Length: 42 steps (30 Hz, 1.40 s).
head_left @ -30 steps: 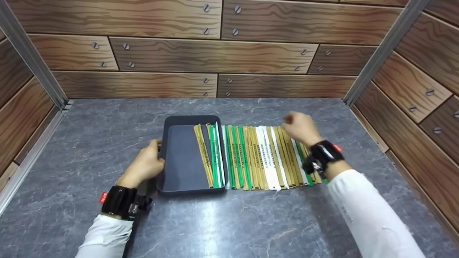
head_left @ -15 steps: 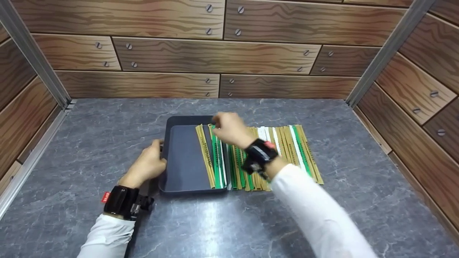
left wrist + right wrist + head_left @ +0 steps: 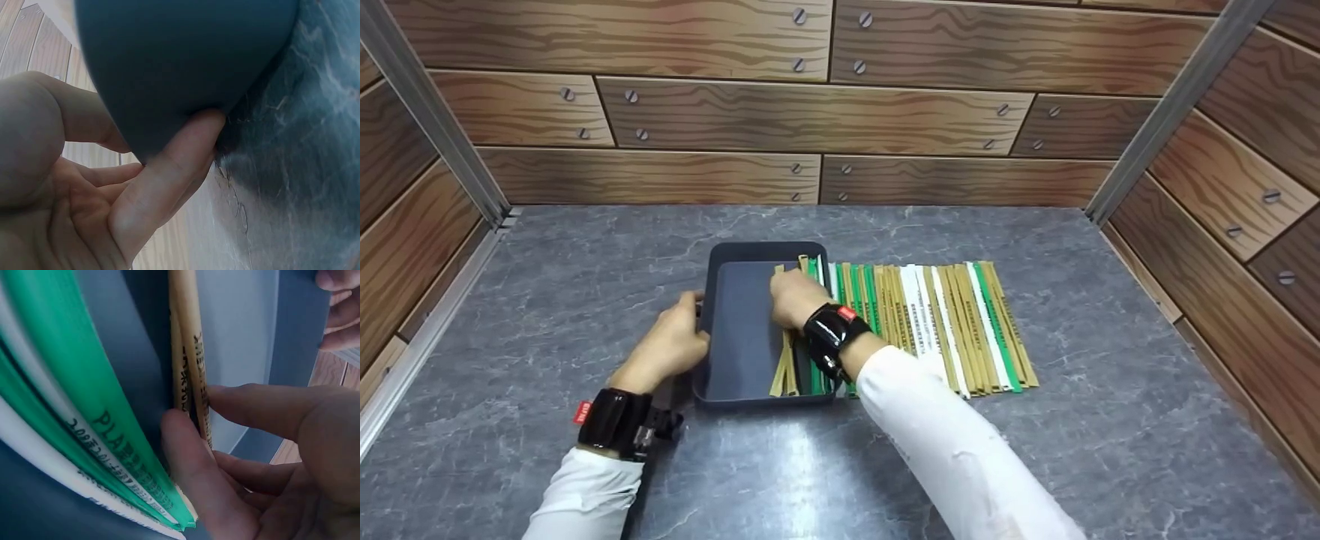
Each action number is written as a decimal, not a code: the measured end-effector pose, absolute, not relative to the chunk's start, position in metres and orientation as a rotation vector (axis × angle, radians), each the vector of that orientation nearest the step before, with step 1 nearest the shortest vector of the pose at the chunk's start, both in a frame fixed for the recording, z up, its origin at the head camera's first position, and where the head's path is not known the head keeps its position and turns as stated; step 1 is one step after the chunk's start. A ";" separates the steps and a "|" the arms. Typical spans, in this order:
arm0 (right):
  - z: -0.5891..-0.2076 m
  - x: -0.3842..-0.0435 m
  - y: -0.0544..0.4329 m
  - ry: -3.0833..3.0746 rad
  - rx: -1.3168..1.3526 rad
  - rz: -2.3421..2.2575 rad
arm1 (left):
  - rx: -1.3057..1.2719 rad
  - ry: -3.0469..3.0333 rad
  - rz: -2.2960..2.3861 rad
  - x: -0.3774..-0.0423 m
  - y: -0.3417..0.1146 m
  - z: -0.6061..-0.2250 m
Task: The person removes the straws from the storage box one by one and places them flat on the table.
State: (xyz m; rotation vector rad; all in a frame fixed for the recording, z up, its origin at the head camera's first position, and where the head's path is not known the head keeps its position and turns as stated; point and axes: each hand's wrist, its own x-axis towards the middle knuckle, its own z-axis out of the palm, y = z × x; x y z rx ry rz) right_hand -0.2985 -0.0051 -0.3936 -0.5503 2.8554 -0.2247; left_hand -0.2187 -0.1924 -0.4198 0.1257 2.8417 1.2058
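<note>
My left hand (image 3: 666, 345) grips the left side of the dark grey tray (image 3: 739, 330). In the left wrist view, a finger (image 3: 171, 160) presses the tray's outer wall near the tabletop. My right hand (image 3: 796, 298) is inside the tray and pinches a couple of tan paper-wrapped straws (image 3: 191, 343) between thumb and fingers; their lower ends fan apart slightly in the head view. Beside them, along the tray's right wall, lie green wrapped straws (image 3: 84, 377) and white ones (image 3: 53, 455), with printed lettering. The right hand and wrist strap hide part of these in the head view.
To the tray's right, a flat row of tan, green and white wrapped straws (image 3: 960, 330) lies side by side on the grey marbled tabletop (image 3: 607, 285). Wood-patterned panels (image 3: 735, 120) stand behind and at both sides, with metal posts (image 3: 1166, 112) at the corners.
The right hand has swept left from the row's right end into the tray and now pinches tan straws there. Tan straws in the tray have shifted left at their lower ends. The left hand stays put.
</note>
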 end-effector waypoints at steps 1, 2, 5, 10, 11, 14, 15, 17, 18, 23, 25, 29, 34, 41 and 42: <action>-0.394 -0.298 -0.006 2.860 -0.552 -0.214 | 0.125 2.841 1.208 -0.219 -0.192 -0.420; -0.394 -0.298 -0.006 2.860 -0.550 -0.229 | 0.126 2.841 1.209 -0.219 -0.192 -0.419; -0.395 -0.297 -0.005 2.847 -0.535 -0.300 | 0.134 2.848 1.208 -0.219 -0.192 -0.419; -0.393 -0.296 -0.003 2.812 -0.521 -0.385 | 0.152 2.864 1.206 -0.217 -0.192 -0.420; -0.392 -0.296 -0.002 2.803 -0.522 -0.399 | 0.155 2.866 1.207 -0.217 -0.192 -0.421; -0.383 -0.295 0.004 2.770 -0.555 -0.539 | 0.152 2.860 1.213 -0.216 -0.193 -0.421; -0.379 -0.294 0.007 2.755 -0.568 -0.623 | 0.149 2.860 1.213 -0.216 -0.193 -0.421; -0.369 -0.291 0.015 2.690 -0.574 -0.851 | 0.142 2.854 1.217 -0.216 -0.193 -0.421; -0.363 -0.290 0.020 2.648 -0.573 -0.984 | 0.138 2.850 1.218 -0.215 -0.193 -0.421; -0.332 -0.287 0.070 2.474 -0.486 -1.551 | 0.138 2.828 1.211 -0.216 -0.192 -0.421; -0.324 -0.290 0.100 2.489 -0.466 -1.648 | 0.135 2.827 1.207 -0.217 -0.193 -0.421; -0.320 -0.300 0.168 2.567 -0.353 -1.662 | 0.124 2.836 1.198 -0.218 -0.194 -0.421; -0.334 -0.308 0.249 2.665 -0.135 -1.486 | 0.130 2.825 1.211 -0.216 -0.195 -0.421; -0.366 -0.306 0.325 2.765 0.046 -1.206 | 0.163 2.859 1.207 -0.215 -0.193 -0.422; -0.371 -0.306 0.333 2.775 0.061 -1.176 | 0.158 2.859 1.204 -0.214 -0.193 -0.422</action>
